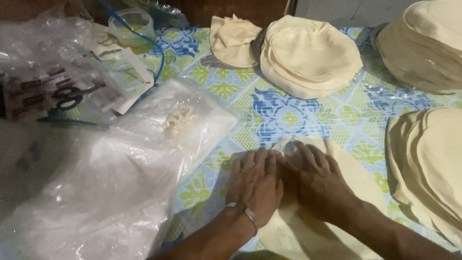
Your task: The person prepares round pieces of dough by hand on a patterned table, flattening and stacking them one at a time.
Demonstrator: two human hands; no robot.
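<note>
Head view, looking down at a bench covered with a blue, green and white flower-patterned plastic cloth. The landmark is a thin, pale cream round sheet of dough, lying flat at the near edge of the bench. The left hand, a silver bangle at its wrist, and the right hand rest side by side on the sheet's far left edge, fingers flat and close together, pressing down, holding nothing. The sheet looks soft, limp, light and easy to tear; best lifted by its edge with both hands spread. To its left lie clear plastic bags. Beyond and to its right sit stacks of similar cream dough rounds.
</note>
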